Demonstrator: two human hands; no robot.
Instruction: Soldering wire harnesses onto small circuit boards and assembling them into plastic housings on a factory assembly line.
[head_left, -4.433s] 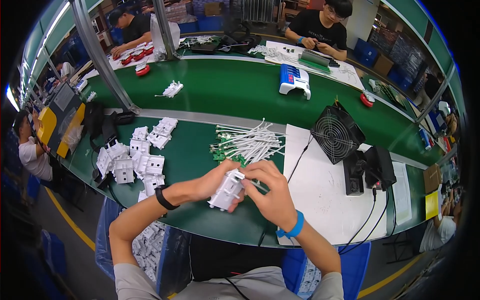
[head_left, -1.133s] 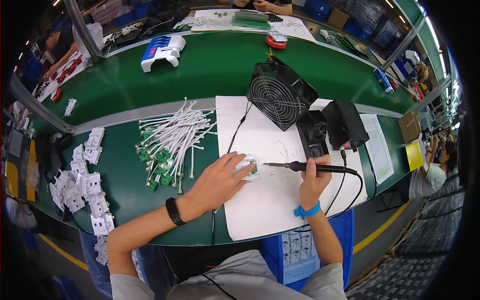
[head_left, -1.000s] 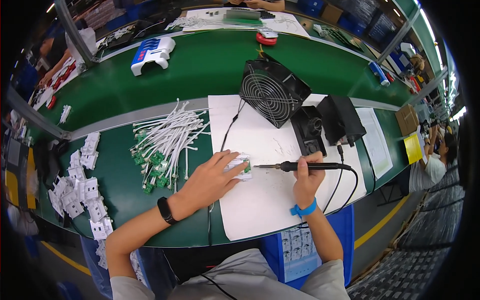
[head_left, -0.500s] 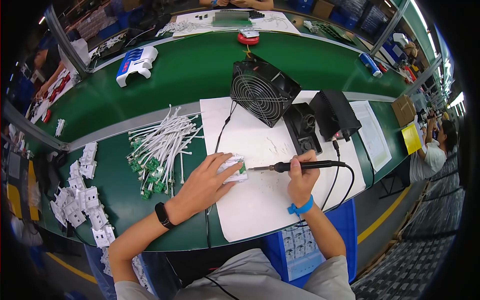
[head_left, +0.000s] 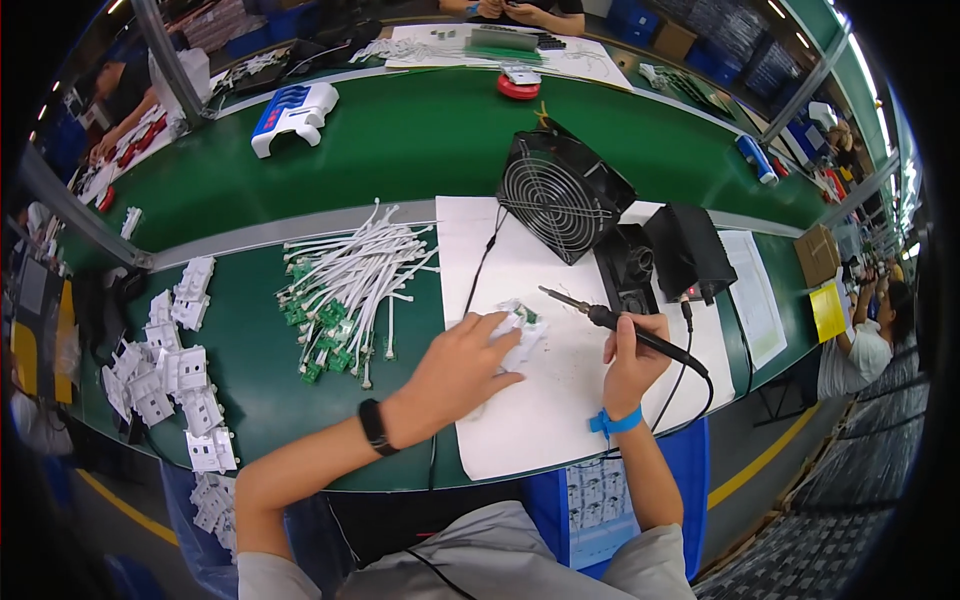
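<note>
My left hand [head_left: 455,370] rests over a small white plastic housing [head_left: 518,348] on the white sheet [head_left: 570,430], fingers and thumb closed about it and hiding part of it. A green circuit board [head_left: 526,315] shows at the housing's far end; the piece looks slightly blurred. In my right hand [head_left: 636,365], a soldering iron [head_left: 603,316] is held like a pen, black handle in the fingers. Its metal tip points up and left, raised apart from the board.
A black fan [head_left: 560,195] with a wire grille stands behind the sheet, beside a black iron holder [head_left: 630,270] and a black power unit [head_left: 692,250]. White cables with green boards [head_left: 345,290] are heaped left; white housings [head_left: 180,370] lie farther left. A cord trails from the iron.
The soldering iron's tip has lifted off the board and swung upward, away from the housing. My left hand has shifted and tilted the housing. The whole view has moved slightly.
</note>
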